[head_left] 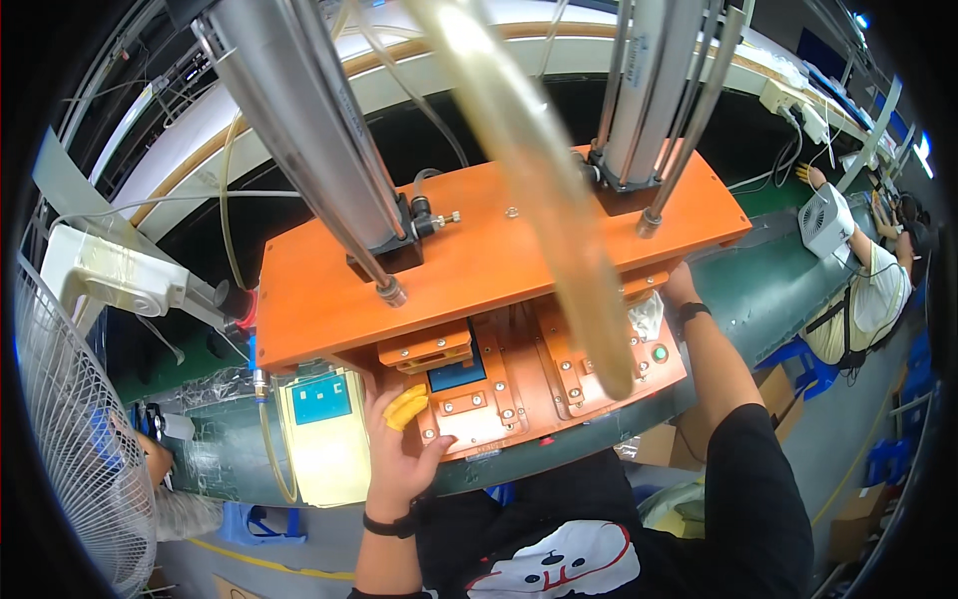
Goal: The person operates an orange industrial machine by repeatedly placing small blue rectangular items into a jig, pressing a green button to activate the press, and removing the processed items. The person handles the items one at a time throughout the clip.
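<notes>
My left hand [401, 454] is at the left front of an orange two-cylinder press [499, 255], thumb spread from the fingers, with yellow finger cots [406, 407] on some fingertips. Nothing shows in its grasp. Right beside it, a dark blue flat piece [456, 375] lies in the left fixture [479, 411] under the press head. On the far right side of the press, my right hand [681, 287] reaches next to the machine's side; its fingers are mostly hidden. A crumpled white wipe [647, 315] and a green button [660, 352] are close to that hand.
Left of the press, a teal sheet [321, 397] lies on a cream stack [327, 449]. A white fan [85, 449] stands at far left. A blurred clear hose [544, 190] hangs across the middle. Another person [868, 285] sits along the green bench [743, 290] at right.
</notes>
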A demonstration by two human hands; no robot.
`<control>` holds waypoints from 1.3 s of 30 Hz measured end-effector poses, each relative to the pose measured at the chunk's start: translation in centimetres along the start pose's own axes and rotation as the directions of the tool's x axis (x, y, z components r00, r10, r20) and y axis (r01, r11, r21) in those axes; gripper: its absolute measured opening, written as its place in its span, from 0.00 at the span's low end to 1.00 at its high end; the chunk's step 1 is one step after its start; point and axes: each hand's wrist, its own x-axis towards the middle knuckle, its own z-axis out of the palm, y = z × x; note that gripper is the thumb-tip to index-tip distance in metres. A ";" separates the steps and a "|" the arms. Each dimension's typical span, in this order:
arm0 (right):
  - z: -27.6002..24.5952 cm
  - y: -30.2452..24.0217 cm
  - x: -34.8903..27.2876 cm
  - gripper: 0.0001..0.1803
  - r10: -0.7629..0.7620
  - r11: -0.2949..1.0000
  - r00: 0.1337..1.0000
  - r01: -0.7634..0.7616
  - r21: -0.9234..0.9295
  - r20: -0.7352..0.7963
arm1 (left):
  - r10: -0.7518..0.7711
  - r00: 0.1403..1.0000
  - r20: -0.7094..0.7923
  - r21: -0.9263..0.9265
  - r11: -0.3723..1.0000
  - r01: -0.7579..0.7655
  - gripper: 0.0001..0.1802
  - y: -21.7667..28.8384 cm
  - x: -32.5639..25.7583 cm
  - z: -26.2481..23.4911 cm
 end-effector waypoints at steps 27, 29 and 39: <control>0.0 0.0 -0.5 0.11 0.048 0.981 0.999 -0.052 0.188 0.025 | -0.172 0.985 0.015 -0.206 0.964 0.171 0.33 -2.3 -2.0 0.8; 0.5 -0.2 -0.7 0.11 -0.010 0.975 1.000 0.014 0.224 -0.022 | -0.131 0.991 -0.003 -0.199 0.972 0.128 0.33 -2.3 -2.1 0.9; 0.4 -2.8 1.0 0.20 -0.205 0.965 0.979 0.199 -0.172 -0.019 | -0.085 0.996 0.016 -0.050 0.995 0.086 0.29 -1.1 -1.0 0.9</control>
